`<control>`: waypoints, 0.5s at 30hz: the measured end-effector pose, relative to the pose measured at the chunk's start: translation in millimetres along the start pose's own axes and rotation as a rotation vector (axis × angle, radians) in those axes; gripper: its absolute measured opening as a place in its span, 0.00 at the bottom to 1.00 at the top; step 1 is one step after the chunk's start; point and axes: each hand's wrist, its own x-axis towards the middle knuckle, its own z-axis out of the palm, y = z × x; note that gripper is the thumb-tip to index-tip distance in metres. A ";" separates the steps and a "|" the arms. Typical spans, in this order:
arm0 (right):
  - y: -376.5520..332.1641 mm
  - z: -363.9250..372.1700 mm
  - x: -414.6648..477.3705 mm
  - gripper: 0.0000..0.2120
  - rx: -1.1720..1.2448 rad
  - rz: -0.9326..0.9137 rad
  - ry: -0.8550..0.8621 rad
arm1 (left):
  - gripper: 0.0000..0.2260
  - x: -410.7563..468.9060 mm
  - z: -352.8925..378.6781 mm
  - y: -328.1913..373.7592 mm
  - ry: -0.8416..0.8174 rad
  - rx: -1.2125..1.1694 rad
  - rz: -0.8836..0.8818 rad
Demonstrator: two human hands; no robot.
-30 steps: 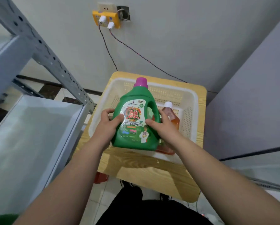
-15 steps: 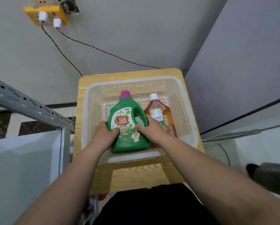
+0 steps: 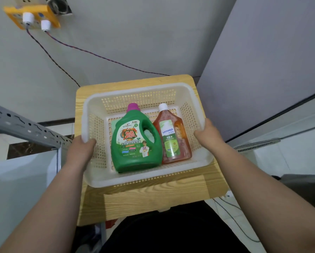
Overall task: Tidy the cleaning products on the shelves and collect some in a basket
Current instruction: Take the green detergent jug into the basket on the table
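Thumbs hook over the rim of the basket, the left hand clamped on its left side and the right hand on its right; the other fingers are hidden. Both hands have let go of the green bottle, which now lies in the basket touching the amber bottle, atop the wooden table.

— What is found in the basket?
— A purple-capped green bottle and a white-capped orange bottle are laid side by side, labels up.
— And the basket?
— White, perforated, set on the tabletop.
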 end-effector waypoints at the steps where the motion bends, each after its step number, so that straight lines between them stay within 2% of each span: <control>1: 2.4 -2.7 5.2 0.17 0.054 0.009 -0.003 | 0.15 1.9 -0.2 -1.7 0.011 -0.047 -0.023; 2: 4.8 -4.9 10.7 0.12 0.100 0.009 0.007 | 0.14 2.5 -1.2 -1.9 0.020 -0.086 -0.044; 4: 10.9 -8.3 16.5 0.10 0.201 -0.003 -0.001 | 0.12 -4.2 -2.8 -2.5 0.036 -0.134 -0.059; 9: 19.6 -26.6 27.6 0.12 0.253 -0.151 -0.045 | 0.03 -60.3 3.8 -12.7 0.146 -0.309 -0.104; 15: -1.6 -56.7 53.2 0.13 0.088 -0.411 -0.187 | 0.12 -164.1 39.2 -47.6 0.305 -0.457 -0.245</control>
